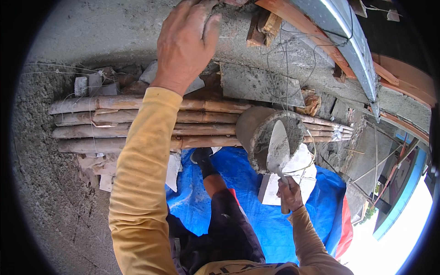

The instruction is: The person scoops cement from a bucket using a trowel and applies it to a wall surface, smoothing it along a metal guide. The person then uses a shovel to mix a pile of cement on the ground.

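My right hand [292,193] is closed around the handle of a pointed trowel [278,144]. The trowel's pale, mortar-smeared blade points up across the mouth of a grey, cement-caked bucket [249,129]. That bucket sits at the bamboo poles [211,117], its mouth facing right and toward me. High at the top edge, my left hand [185,48] reaches up against the rough grey cement surface [114,32]. Its thumb stands apart from the fingers, whose tips run partly out of view. I see nothing held in it.
Below the poles hangs a blue tarp [192,206], with my foot near its top. White board pieces [300,169] lie beside the bucket. Loose wires [284,64] dangle above it. A metal beam [350,36] and wood blocks [263,28] jut in at the upper right.
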A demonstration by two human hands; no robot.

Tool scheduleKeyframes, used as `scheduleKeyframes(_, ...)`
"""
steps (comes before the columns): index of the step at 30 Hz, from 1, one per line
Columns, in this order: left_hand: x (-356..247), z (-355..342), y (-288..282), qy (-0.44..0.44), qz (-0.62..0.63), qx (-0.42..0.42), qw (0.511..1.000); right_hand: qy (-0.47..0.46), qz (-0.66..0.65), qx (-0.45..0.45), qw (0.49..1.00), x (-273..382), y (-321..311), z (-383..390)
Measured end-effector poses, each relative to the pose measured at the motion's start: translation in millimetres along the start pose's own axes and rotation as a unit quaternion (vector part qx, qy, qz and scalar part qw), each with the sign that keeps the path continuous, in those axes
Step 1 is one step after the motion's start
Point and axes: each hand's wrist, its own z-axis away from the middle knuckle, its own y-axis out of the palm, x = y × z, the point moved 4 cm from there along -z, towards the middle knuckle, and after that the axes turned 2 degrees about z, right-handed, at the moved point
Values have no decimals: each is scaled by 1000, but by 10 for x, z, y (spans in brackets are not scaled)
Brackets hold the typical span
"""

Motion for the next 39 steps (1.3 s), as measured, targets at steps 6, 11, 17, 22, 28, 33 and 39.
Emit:
scheduleKeyframes(6,-131,1442,140,-235,102,165,952,43,450,-71,889,-359,-600,-829)
scheduleKeyframes(11,-1049,2514,635,-262,226,333,877,19,502,-99,859,-251,-10,-1359)
scheduleKeyframes(17,-1431,2822,731,-420,316,361,771,-30,371,19,928,-150,229,-919)
scheduleKeyframes(22,-1028,3022,306,-450,260,335,786,67,45,54,995,-240,-10,-490)
scheduleKeyframes(28,-84,4182,-1205,-565,155,172,792,-1,85,-13,996,102,-79,63)
scheduleKeyframes(33,-9,4649,-2212,-626,40,143,765,-194,135,59,970,1033,435,98)
scheduleKeyframes(39,-300,5019,-2611,-635,-9,126,762,-212,-67,167,961,2475,1306,1)
